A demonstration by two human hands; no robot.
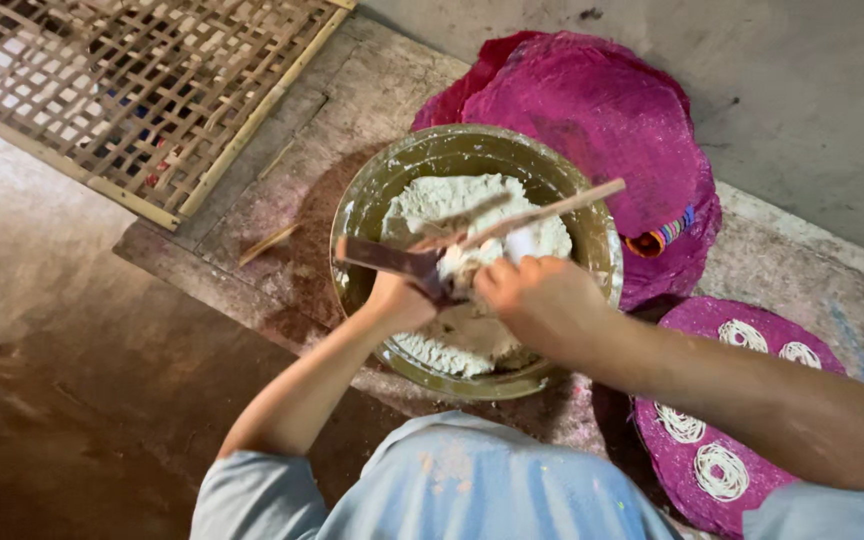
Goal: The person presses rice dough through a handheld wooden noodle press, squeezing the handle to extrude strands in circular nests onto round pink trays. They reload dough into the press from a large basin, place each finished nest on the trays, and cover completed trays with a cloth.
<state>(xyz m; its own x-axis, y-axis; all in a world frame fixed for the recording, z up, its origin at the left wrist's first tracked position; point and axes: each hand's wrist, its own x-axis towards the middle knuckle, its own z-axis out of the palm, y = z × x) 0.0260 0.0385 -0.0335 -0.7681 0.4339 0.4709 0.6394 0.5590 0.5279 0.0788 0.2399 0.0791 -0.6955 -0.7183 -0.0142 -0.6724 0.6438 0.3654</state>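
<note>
A wide metal bowl [372,185] holds a mass of white dough [442,200]. My left hand [397,300] grips a dark wooden press [387,258] over the bowl's near side. My right hand [532,295] holds a thin wooden stick [562,207] that slants up to the right, its low end in a lump of dough at the press. Both hands sit close together above the dough.
A stack of magenta woven mats [592,110] lies behind the bowl. Another magenta mat [682,470] at the right carries several white noodle coils [720,470]. A bamboo lattice [142,90] lies at the top left on the stone floor.
</note>
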